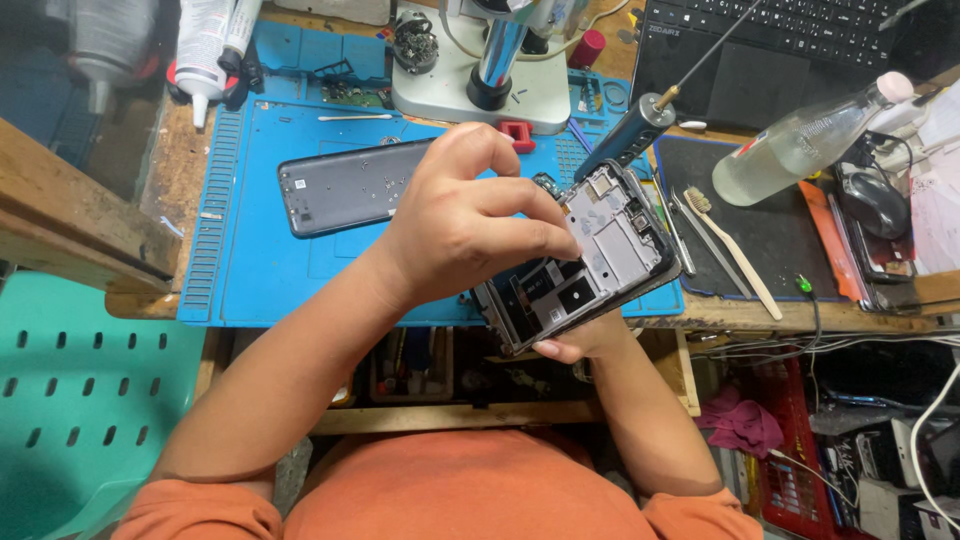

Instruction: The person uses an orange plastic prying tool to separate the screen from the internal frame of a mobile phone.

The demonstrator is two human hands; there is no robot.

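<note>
Cluttering blue repair mat (270, 270): phone parts.

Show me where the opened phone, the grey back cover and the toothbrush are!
opened phone (600, 250), head view, on its bare inner frame.
grey back cover (345, 187), head view, on the middle of its flat back.
toothbrush (735, 252), head view, on its pale handle.

Orange short-sleeved shirt, sleeves ending above the elbows, bare forearms, bare left hand (455, 235), bare right hand (590, 340), no rings, no watch
</note>
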